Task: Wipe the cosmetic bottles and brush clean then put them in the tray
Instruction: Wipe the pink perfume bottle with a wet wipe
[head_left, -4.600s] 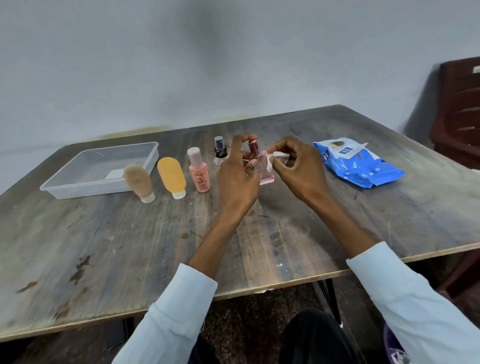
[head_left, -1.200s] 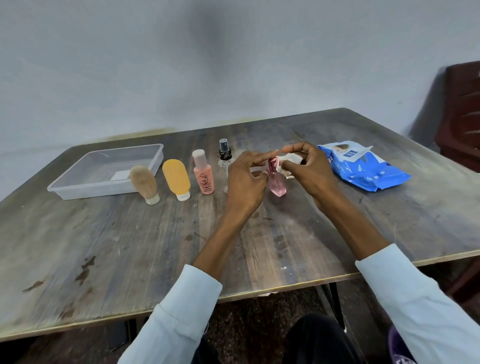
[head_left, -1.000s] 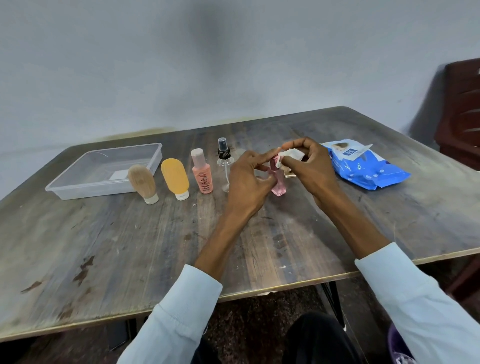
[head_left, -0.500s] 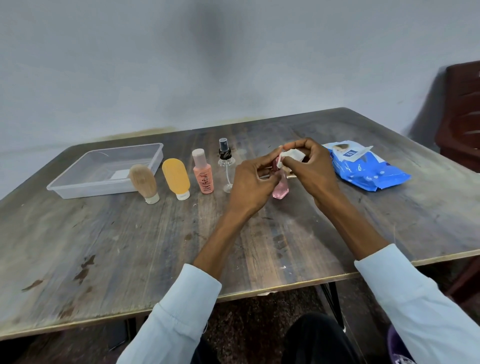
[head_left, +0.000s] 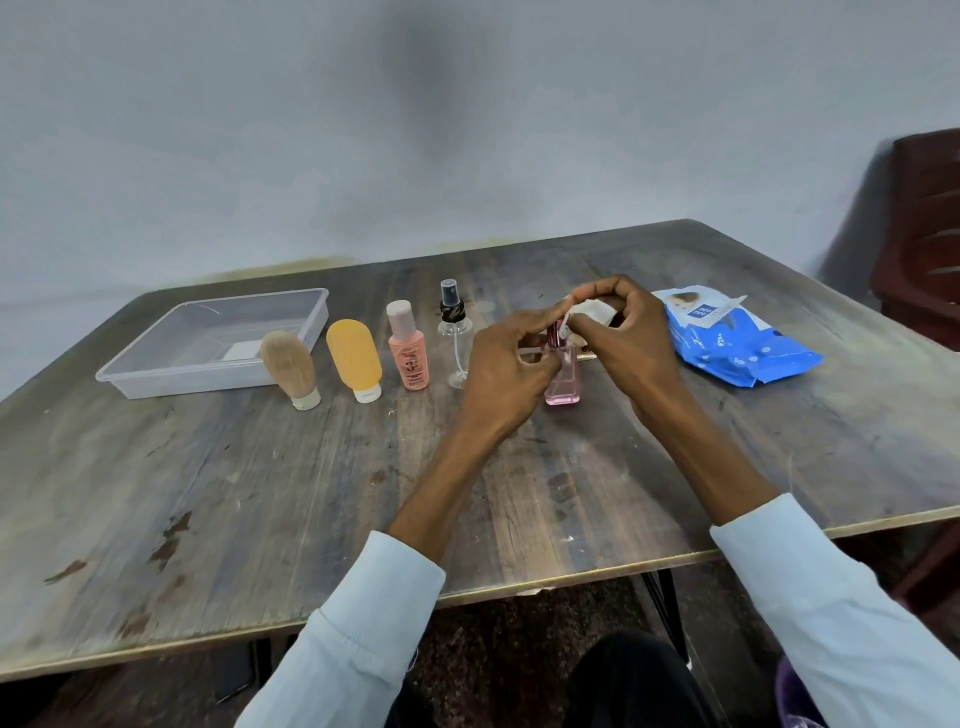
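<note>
My left hand (head_left: 506, 374) grips a small pink glass bottle (head_left: 563, 382) with a metallic pink cap, held upright just above the table. My right hand (head_left: 621, 340) pinches a white wipe (head_left: 589, 312) against the bottle's cap. To the left stand a clear spray bottle (head_left: 456, 338) with a black nozzle, a peach bottle (head_left: 410, 348), an orange tube (head_left: 356, 358) on its cap and a tan brush (head_left: 288, 369). The clear plastic tray (head_left: 171, 374) lies at the far left, holding only a white label.
A blue pack of wet wipes (head_left: 732, 343) lies to the right of my hands, its flap open. The worn wooden table (head_left: 260, 493) ends close to my body. A dark brown chair (head_left: 930, 234) stands at the right, past the table.
The pink bottle has tilted and turned in my left hand while my right hand rubbed the wipe over its cap. It now hangs upright. The other items have stayed put.
</note>
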